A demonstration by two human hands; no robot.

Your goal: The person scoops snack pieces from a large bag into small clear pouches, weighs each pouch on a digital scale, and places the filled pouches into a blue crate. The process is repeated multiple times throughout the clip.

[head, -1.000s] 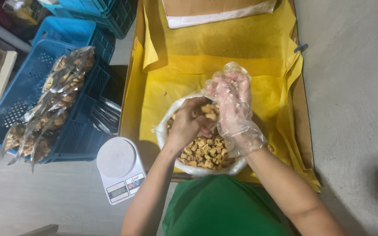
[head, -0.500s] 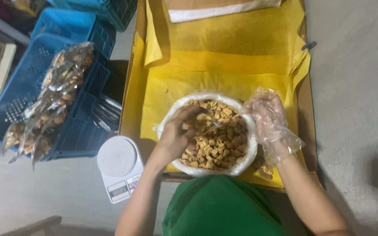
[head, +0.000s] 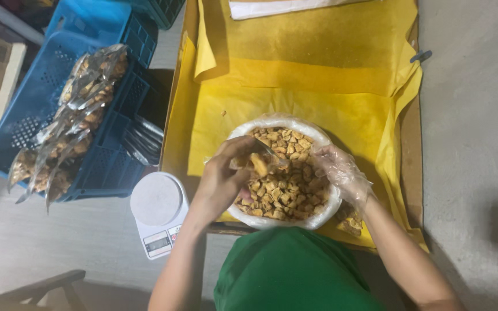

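Now both hands (head: 226, 178) over snack bowl (head: 286, 173).

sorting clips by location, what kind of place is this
Likely a small home or workshop snack-packing spot on a bare concrete floor. A white bowl of fried snack pieces sits on yellow sheeting, beside a white digital scale and filled clear packets piled on blue crates.
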